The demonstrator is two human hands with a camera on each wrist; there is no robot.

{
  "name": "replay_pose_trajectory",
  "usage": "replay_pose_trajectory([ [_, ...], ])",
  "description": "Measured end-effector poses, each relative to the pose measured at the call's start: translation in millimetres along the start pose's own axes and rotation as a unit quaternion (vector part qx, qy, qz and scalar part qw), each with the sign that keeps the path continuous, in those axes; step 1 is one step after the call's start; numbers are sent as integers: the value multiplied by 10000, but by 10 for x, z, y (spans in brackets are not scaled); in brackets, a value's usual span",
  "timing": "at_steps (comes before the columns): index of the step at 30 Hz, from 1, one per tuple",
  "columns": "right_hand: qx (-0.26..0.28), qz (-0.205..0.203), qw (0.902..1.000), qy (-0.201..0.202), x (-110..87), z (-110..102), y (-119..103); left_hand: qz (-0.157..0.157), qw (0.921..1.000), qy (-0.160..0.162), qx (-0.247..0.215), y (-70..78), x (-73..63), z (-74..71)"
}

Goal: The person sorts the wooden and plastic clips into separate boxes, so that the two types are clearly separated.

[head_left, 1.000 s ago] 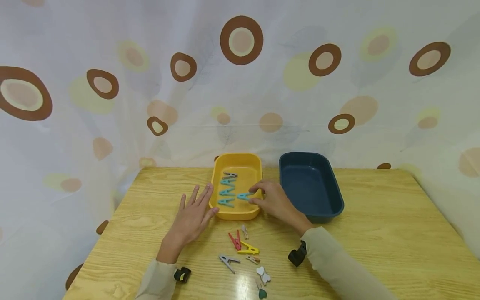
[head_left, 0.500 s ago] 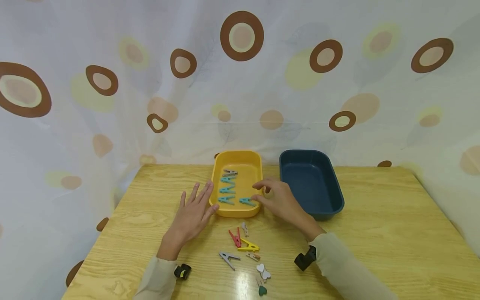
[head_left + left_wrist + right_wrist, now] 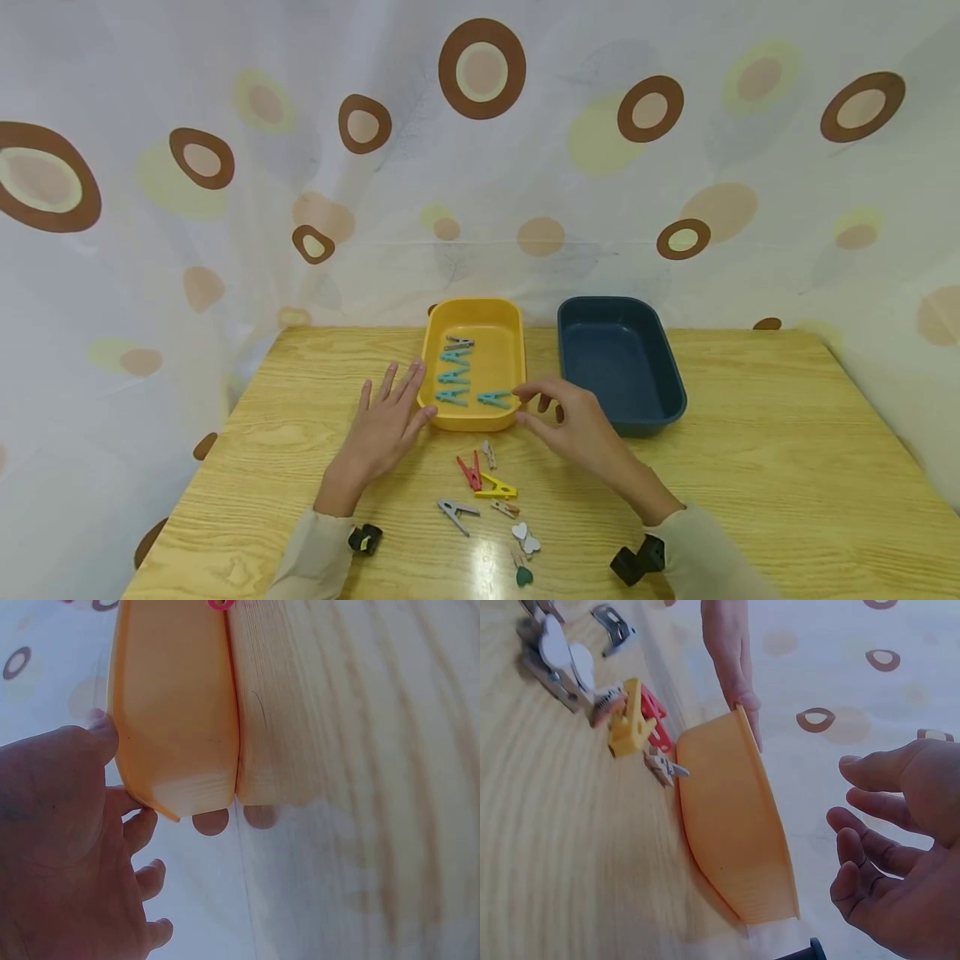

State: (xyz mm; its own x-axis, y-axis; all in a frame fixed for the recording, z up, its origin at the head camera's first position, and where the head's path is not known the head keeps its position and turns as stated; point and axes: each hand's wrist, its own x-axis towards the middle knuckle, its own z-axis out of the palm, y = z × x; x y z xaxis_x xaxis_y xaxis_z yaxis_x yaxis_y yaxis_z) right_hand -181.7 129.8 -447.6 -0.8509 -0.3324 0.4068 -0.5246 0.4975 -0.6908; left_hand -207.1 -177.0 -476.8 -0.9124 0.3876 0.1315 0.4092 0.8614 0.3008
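A yellow tray (image 3: 501, 333) stands at the back middle of the table. Inside, 3 light-blue clothespins (image 3: 452, 397) line up along its left side, with a grey clothespin (image 3: 459, 342) behind them. Another light-blue clothespin (image 3: 493, 399) lies apart at the front right of the tray floor. My left hand (image 3: 381, 429) touches the tray's left rim with fingers spread; the left wrist view has the thumb at that rim. Over by the right rim hovers my right hand (image 3: 573, 421), thumb and fingers apart with nothing between them, as the right wrist view confirms.
To the right stands a dark blue basin (image 3: 622, 367). Before the tray lie a red clip (image 3: 470, 472), a yellow clip (image 3: 497, 487), a grey clip (image 3: 456, 514), wooden clothespins (image 3: 506, 508), white heart clips (image 3: 527, 538) and a green heart clip (image 3: 523, 575).
My right hand has let go of the light-blue clothespin, which now lies on the tray floor, and has drawn back right and towards me. The left hand stays at the rim.
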Motion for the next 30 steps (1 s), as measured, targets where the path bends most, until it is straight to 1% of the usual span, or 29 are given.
replay_pose_trajectory([
  [6, 228, 218, 9995, 54, -198, -20, -35, 44, 10000, -12, -27, 48, 45, 12],
  [9, 296, 228, 9992, 111, -300, 0, -27, 51, 10000, -29, -30, 63, 57, 27],
  [12, 389, 240, 9989, 81, -387, 49, -14, 13, 10000, -56, -17, 54, 44, 42],
  [18, 691, 304, 9966, -325, -430, 238, -3, -161, 9999, -39, -30, -20, -54, 17],
  [21, 791, 321, 9951, -495, -445, 319, -1, -168, 9998, -81, -12, -45, -85, 5],
  [25, 838, 429, 9934, -650, -472, 376, 21, -106, 9999, -14, -28, -46, -74, 3],
  [30, 755, 570, 9918, -860, -531, 355, 61, -27, 10000, 23, -76, 9, -2, 32],
])
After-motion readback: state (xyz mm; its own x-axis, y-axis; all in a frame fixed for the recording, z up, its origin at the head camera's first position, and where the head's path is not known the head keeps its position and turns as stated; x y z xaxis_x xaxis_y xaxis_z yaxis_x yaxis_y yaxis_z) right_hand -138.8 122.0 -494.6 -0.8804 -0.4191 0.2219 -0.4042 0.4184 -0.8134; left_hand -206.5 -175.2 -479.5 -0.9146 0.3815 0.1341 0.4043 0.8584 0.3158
